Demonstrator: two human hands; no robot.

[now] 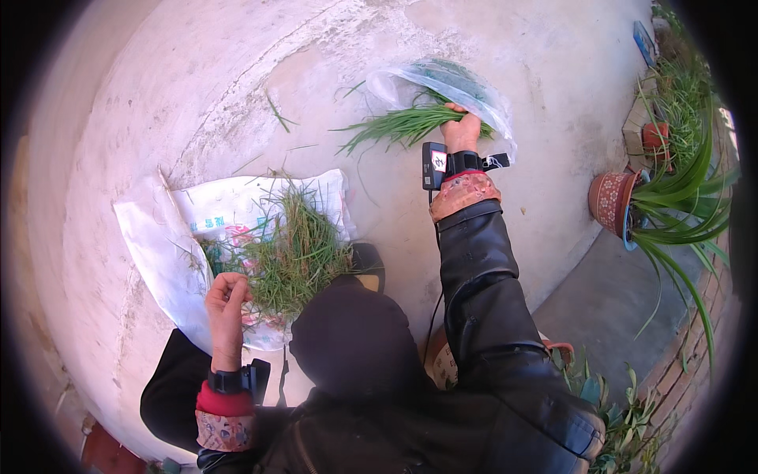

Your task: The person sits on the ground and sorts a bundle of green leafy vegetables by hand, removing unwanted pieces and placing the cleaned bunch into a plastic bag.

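My right hand (462,131) is stretched out ahead, closed around a bunch of thin green leaves like chives (394,125). Their tips fan out to the left. A clear plastic bag (482,95) arches over the bunch and the hand, with more green leaves inside. My left hand (227,296) hovers at the lower left, its fingers curled in and the thumb against them; nothing shows in it. Close beside it a heap of green and brown grassy trimmings (299,252) lies on a white woven sack (160,243) that bears print.
Loose leaf blades (277,112) lie scattered on the concrete floor (331,59). On the right stand a patterned flowerpot (610,201) with long arching leaves and a smaller red pot (655,142). Leafy plants (628,409) grow at the lower right, beside a brick edge (669,367).
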